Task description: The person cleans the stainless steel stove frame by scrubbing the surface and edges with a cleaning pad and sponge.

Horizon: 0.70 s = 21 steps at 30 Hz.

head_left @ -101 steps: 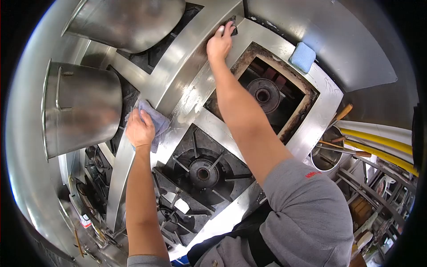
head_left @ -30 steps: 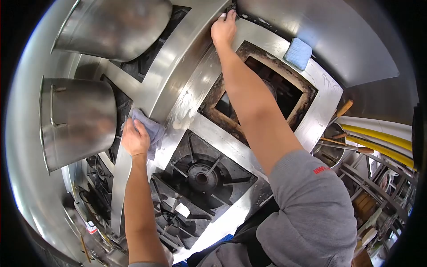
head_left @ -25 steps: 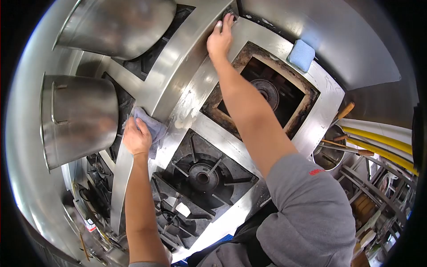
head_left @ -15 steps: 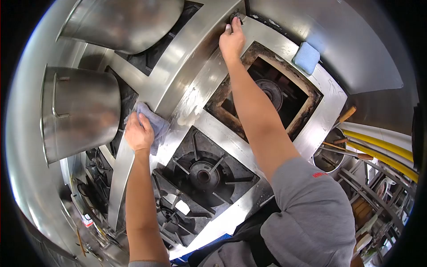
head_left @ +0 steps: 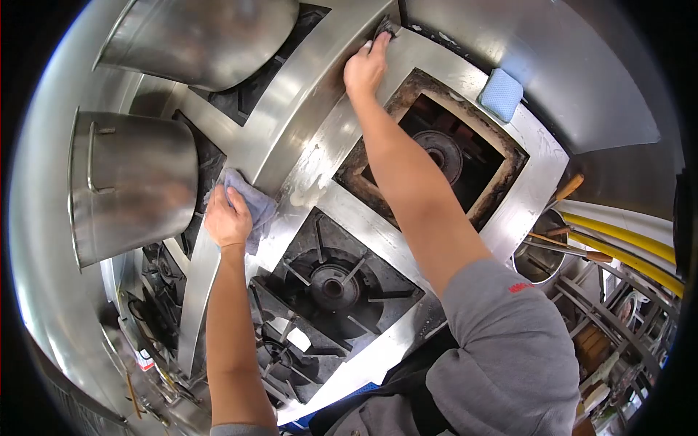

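Observation:
My left hand (head_left: pixel 227 216) rests on a grey cloth (head_left: pixel 253 203) at the raised steel ledge, fingers bent over it. Up at the far corner of the stove top, my right hand (head_left: pixel 366 67) pinches a dark scouring pad (head_left: pixel 385 27), mostly steel-wool-like in look, pressed where the ledge meets the top. Below that arm lies a square burner opening (head_left: pixel 476 156) with a browned, stained rim and no grate. Nearer me is a burner with its grate (head_left: pixel 334 283). Whitish wet smears (head_left: pixel 309 189) mark the steel between the burners.
Two large steel pots (head_left: pixel 138 185) stand on burners behind the ledge at left. A blue sponge (head_left: pixel 501 95) sits by the back wall. At right, a metal container (head_left: pixel 538 260) holds wooden-handled tools, beside yellow pipes (head_left: pixel 618 236) and a rack (head_left: pixel 611 320).
My right hand has shifted slightly left and toward me along the corner, still with the pad. The left hand and cloth stay nearly in place.

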Available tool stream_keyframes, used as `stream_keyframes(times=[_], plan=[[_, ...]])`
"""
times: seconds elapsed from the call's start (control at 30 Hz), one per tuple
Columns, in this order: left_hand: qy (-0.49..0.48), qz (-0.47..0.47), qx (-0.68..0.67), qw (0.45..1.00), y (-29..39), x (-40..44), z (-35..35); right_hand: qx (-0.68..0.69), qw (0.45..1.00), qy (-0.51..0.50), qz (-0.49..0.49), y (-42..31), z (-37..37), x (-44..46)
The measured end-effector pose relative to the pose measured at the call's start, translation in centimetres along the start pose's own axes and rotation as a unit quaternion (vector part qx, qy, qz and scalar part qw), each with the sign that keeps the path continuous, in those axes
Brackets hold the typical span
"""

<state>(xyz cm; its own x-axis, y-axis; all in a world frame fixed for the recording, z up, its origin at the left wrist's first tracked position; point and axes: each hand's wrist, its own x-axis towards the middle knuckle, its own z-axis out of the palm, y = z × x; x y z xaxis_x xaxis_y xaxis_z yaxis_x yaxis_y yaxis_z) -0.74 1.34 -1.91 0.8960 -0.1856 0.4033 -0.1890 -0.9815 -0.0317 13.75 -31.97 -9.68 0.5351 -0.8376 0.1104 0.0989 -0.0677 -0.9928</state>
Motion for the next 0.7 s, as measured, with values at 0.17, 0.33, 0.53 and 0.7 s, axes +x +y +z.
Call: stream_keyframes(times=[0.17, 0.33, 0.53, 0.7], plan=[[-0.004, 0.005, 0.0, 1.0, 0.0, -0.1, 0.0, 0.069, 0.995, -0.022, 0.063, -1.0, -0.4, -2.2], [0.013, 0.008, -0.004, 1.0, -0.1, -0.1, 0.2, -0.026, 0.994, -0.08, 0.073, -3.3, 0.7, -18.8], [0.026, 0.018, -0.007, 0.999, -0.2, 0.2, 0.3, 0.015, 0.998, 0.027, 0.056, -0.7, 0.6, 0.1], [-0.015, -0.006, 0.0, 1.0, 0.0, 0.0, 0.0, 0.051, 0.994, -0.033, 0.087, -2.6, -0.5, -10.3]])
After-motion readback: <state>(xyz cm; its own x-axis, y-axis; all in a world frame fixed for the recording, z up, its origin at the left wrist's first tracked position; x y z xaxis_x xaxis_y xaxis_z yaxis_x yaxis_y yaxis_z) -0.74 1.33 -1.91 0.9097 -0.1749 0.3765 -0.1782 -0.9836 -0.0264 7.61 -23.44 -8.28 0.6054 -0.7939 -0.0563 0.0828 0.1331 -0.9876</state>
